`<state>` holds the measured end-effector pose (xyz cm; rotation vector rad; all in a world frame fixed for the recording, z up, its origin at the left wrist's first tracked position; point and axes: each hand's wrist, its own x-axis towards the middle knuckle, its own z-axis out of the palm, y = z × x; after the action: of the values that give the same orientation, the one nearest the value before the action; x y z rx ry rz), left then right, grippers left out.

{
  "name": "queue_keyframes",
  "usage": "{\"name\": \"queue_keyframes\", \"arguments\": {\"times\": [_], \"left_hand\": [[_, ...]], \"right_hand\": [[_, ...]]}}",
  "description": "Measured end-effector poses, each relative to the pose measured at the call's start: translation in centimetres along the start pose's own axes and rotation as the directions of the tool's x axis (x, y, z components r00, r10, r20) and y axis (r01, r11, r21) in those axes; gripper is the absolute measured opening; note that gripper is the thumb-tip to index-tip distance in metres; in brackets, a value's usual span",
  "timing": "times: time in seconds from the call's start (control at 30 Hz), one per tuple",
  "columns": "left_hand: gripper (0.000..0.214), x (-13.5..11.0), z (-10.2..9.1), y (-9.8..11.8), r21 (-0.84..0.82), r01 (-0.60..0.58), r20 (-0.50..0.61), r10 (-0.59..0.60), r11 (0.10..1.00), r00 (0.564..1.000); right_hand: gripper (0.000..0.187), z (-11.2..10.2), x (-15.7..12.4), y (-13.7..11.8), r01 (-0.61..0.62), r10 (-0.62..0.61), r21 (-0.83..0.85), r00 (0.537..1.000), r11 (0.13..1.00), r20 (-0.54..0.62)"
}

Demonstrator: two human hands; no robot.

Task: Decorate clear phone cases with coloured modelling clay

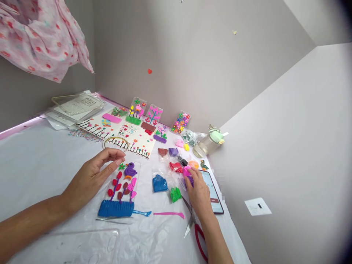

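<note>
My left hand (95, 172) rests on the white table cover with fingers spread, its fingertips on the upper left edge of a clear phone case (121, 190) decorated with a purple clay bird, red and pink flowers and blue clay at the bottom. My right hand (198, 192) reaches into a cluster of small clay bags, its fingers pinched around a lump of pink clay (187, 171). Blue clay (160, 183), green clay (175, 194), red clay (176, 167) and purple clay (173, 151) lie close by.
A phone (213, 190) lies under my right hand's far side. Red-handled scissors (196, 229), a pink tool (169, 214) and a blue tool (141, 212) lie in front. Finished cases (154, 114) lean on the wall; a bottle (207, 145) lies right.
</note>
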<state>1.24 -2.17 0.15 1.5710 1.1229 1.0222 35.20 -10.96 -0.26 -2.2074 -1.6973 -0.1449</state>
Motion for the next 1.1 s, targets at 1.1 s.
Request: {"name": "queue_keyframes", "arguments": {"times": [1.1], "left_hand": [[0.026,-2.9,1.8,3.2,0.061,-0.082,0.469,0.044,0.995,0.882]], "right_hand": [[0.034,-4.5,-6.6,-10.3,0.662,-0.652,0.35,0.74,0.663,-0.165]]}}
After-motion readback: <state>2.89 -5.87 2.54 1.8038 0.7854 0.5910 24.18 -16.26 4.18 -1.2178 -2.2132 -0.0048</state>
